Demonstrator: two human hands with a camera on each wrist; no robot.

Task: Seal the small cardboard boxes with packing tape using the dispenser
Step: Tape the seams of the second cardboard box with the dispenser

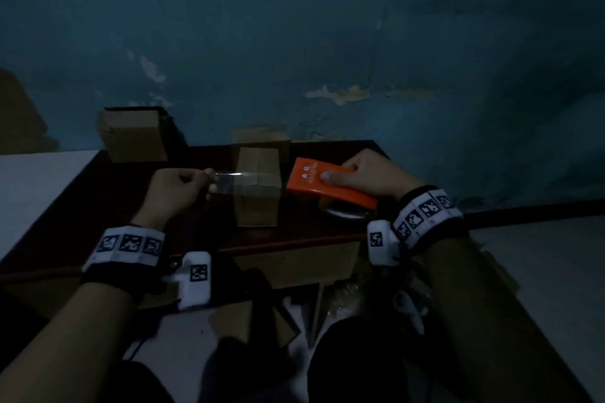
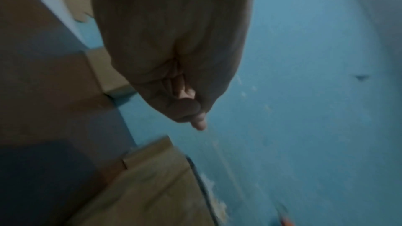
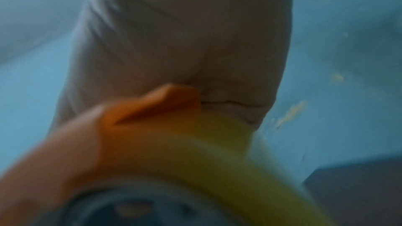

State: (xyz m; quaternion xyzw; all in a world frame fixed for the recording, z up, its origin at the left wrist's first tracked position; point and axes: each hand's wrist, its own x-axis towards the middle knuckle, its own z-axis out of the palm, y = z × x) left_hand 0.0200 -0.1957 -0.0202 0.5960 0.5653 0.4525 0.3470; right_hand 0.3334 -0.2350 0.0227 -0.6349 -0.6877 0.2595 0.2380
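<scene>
A small cardboard box (image 1: 258,196) stands in the middle of the dark red table (image 1: 108,180). A strip of clear tape (image 1: 235,177) stretches across its top from left to right. My left hand (image 1: 183,190) pinches the strip's free end just left of the box. My right hand (image 1: 366,177) grips the orange tape dispenser (image 1: 324,185) right of the box, thumb on its flat side. The right wrist view shows the dispenser (image 3: 135,126) and its yellowish tape roll (image 3: 228,161) close up and blurred. My curled left hand (image 2: 185,106) appears in the left wrist view.
Another cardboard box (image 1: 132,134) stands at the table's back left, and a third (image 1: 262,139) behind the middle one. The blue wall (image 1: 327,42) rises right behind the table. Flattened cardboard (image 1: 248,324) lies on the floor below the table's front edge.
</scene>
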